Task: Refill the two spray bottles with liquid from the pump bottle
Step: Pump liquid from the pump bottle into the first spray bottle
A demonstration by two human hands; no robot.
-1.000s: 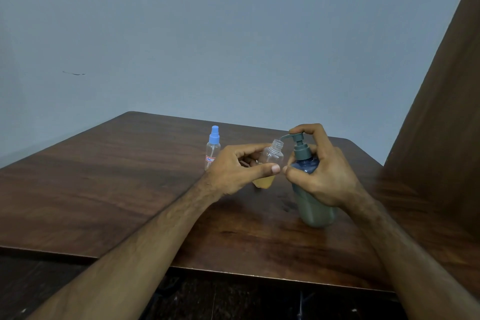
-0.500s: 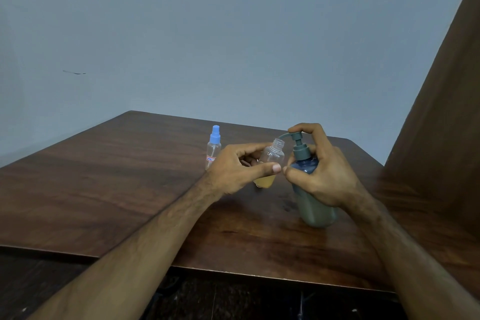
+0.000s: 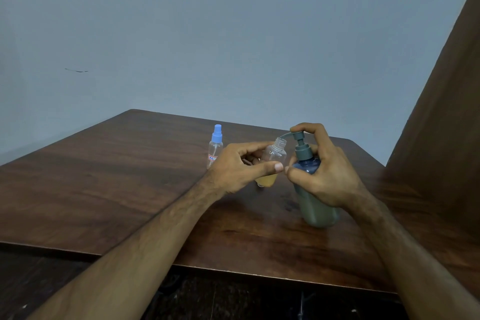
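Observation:
My left hand grips a small clear spray bottle with its cap off, tilted, with yellowish liquid in its bottom. Its open neck sits under the spout of the dark pump bottle, which stands on the wooden table. My right hand wraps the pump bottle's shoulder, and its index finger rests on the pump head. A second clear spray bottle with a blue cap stands upright just left of my left hand, apart from it.
A tall brown wooden panel rises along the table's right side. The table's front edge runs below my forearms, with dark floor under it. A plain grey-blue wall stands behind.
The pump head stands a little higher now than before. Both hands and the bottles stay in nearly the same place.

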